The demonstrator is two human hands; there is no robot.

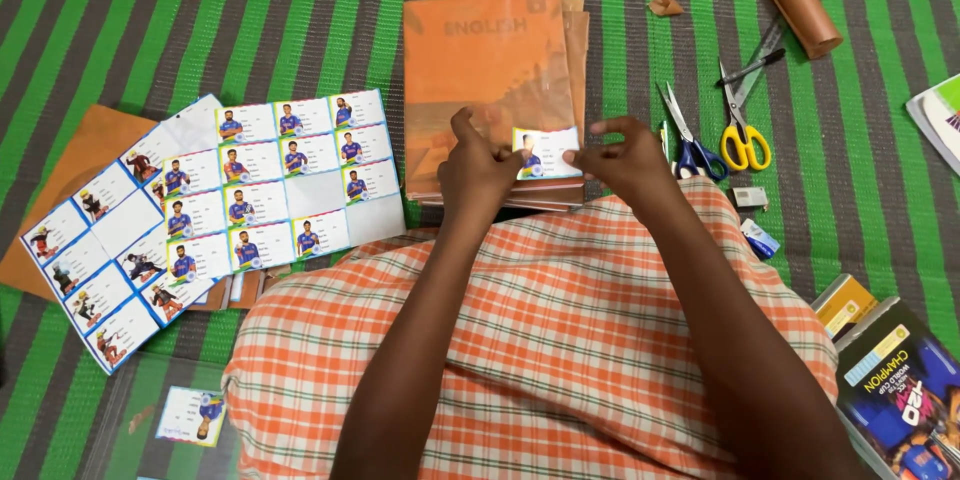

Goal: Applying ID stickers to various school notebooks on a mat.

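Paper sticker [546, 152]: on the orange book's [487, 70] lower right corner, pinched at both ends.
Left hand [478, 168]: grip clamped on its left edge.
Right hand [625, 158]: grip clamped on its right edge.
Advice: keep it taut, square, smoothing outward.
Nearby: sticker sheets [210, 205] left, scissors [742, 135] right.

We note a green-and-grey striped mat [300, 10], an orange book cover [485, 70], orange-checked cloth [560, 340], and yellow-handled [745, 145] and blue-handled scissors [695, 155].

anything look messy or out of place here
A few things. Torn brown paper scraps lie loose on the striped mat near the book stack. One label sticker lies apart from the sticker sheets, down at lower left. Both hands, left and right, hold a label at the book's corner.
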